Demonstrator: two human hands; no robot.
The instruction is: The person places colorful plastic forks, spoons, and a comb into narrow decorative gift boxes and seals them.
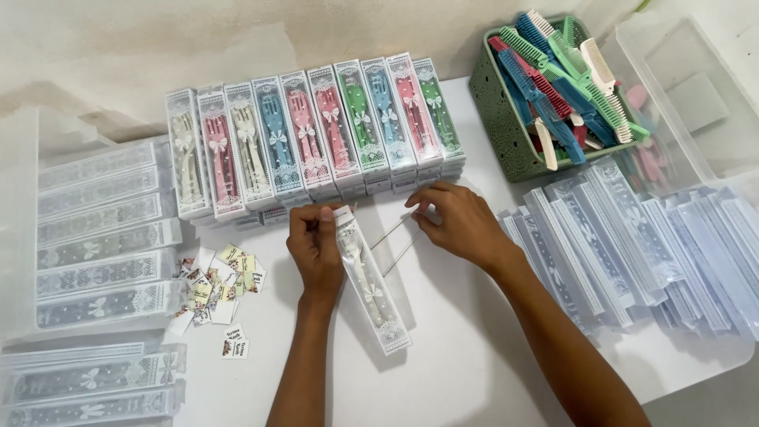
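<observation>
Green basket (494, 111) brims with combs (557, 75); left hand (316, 245) grasps a boxed comb (370, 285), right hand (458, 224) pinches its flap (399, 231).

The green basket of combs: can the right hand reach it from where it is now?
Probably yes. The right hand is at the top of the clear box, and the green basket stands just beyond it on the same side. Only bare table lies between them; the row of boxed combs stays to the left.
</observation>
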